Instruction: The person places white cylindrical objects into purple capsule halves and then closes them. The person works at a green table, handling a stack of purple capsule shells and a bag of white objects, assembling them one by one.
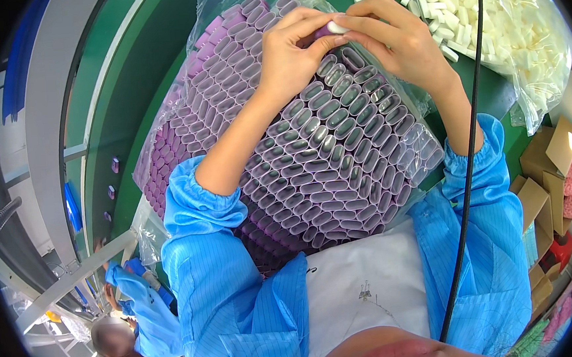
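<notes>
Both hands meet above the far part of a large stack of purple oval tube-like shells [320, 143], which stand packed with their hollow ends up. My left hand [290, 52] is closed round one purple oval shell [323, 31], mostly hidden by the fingers. A small white oval piece [337, 27] sits at the end of that shell, and my right hand [401, 38] pinches it with thumb and fingers. Whether the piece is inside the shell's mouth or just touching it, I cannot tell.
Clear plastic film [423, 152] wraps the stack. At the far right lies a clear bag of white oval pieces [486, 12], several of them loose beside it. A black cable [472, 132] hangs across the right. Several purple parts [111, 191] rest on the green belt at left; another person [143, 314] works beyond.
</notes>
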`<state>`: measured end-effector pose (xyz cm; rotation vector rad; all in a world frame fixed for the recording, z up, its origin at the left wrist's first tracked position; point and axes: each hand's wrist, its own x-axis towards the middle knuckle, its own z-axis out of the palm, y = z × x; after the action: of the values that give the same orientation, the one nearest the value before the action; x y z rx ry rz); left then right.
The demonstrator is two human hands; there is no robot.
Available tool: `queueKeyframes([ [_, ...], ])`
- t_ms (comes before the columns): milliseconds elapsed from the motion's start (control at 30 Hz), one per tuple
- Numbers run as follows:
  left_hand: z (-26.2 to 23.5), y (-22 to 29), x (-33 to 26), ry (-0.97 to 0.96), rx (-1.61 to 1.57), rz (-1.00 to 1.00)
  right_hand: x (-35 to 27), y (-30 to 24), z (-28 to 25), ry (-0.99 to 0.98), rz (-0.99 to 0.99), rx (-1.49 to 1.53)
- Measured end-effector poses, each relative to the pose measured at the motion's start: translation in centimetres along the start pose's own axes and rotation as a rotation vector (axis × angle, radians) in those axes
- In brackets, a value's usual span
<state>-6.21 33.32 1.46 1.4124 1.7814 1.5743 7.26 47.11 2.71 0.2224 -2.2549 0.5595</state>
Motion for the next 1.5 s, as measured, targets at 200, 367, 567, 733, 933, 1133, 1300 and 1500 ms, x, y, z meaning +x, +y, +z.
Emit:
queueKeyframes([
  [200,-0.1,0.4,0.1,0.002,0.076,0.013,-0.4,-0.5,1.8,0.222,0.271,0.152],
  [367,-0.3,0.0,0.1,-0.067,-0.142,-0.015,-0.1,0.4,0.9,0.155,0.118,0.203],
  [567,-0.8,-0.1,0.3,-0.132,-0.121,-0.024,-0.3,0.1,0.9,0.146,0.026,0.103],
  [733,-1.1,-0.4,0.3,-0.168,-0.073,-0.008,-0.5,-0.1,1.1,0.108,0.048,0.123],
  [933,-1.0,0.2,0.3,-0.166,-0.205,-0.052,-0.3,-0.1,0.9,0.162,0.036,0.204],
  [1133,-1.1,0.2,0.3,-0.16,-0.173,-0.009,-0.3,-0.7,1.2,0.164,0.058,0.152],
  [1300,-0.7,0.4,0.4,-0.109,-0.382,-0.074,-0.4,-0.4,1.4,0.277,-0.024,0.089],
  [1500,-0.9,1.2,0.6,-0.118,-0.319,-0.068,-0.2,-0.6,1.5,0.308,0.003,0.109],
])
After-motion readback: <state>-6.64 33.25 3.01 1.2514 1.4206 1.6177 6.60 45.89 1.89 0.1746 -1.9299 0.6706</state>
